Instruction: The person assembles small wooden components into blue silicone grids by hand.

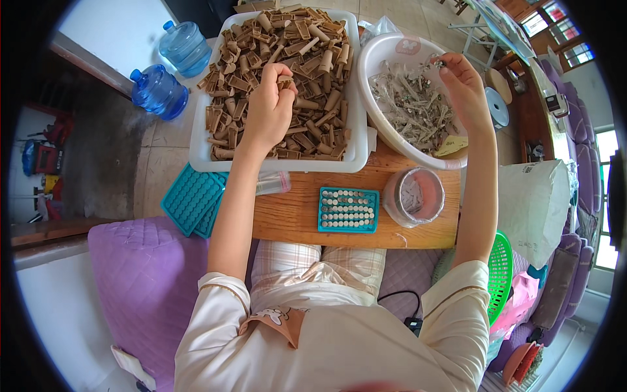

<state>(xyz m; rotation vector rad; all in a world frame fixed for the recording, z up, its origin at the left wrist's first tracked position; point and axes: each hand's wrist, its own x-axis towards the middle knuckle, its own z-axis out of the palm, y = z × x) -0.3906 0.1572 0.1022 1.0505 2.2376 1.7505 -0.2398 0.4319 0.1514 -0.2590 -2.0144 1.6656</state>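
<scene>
Over a white tub (196, 130) heaped with brown, trough-shaped pieces (307, 98), my left hand (271, 108) is closed on one small brown piece (285, 80). My right hand (465, 88) is raised at the right rim of a white oval basin (369, 98). Its thumb and fingertips pinch a small shiny metallic piece (439, 63), too small to name. Inside the basin lie many clear plastic strips with shiny bits (411, 104). A teal tray (348, 228) with rows of round whitish discs sits on the wooden table in front of me.
A round tub (439, 186) with whitish pieces stands right of the teal tray. Teal trays (186, 199) overlap at the table's left. Two blue water jugs (160, 93) stand at far left. A green basket (500, 277) and white sack (532, 209) are at right.
</scene>
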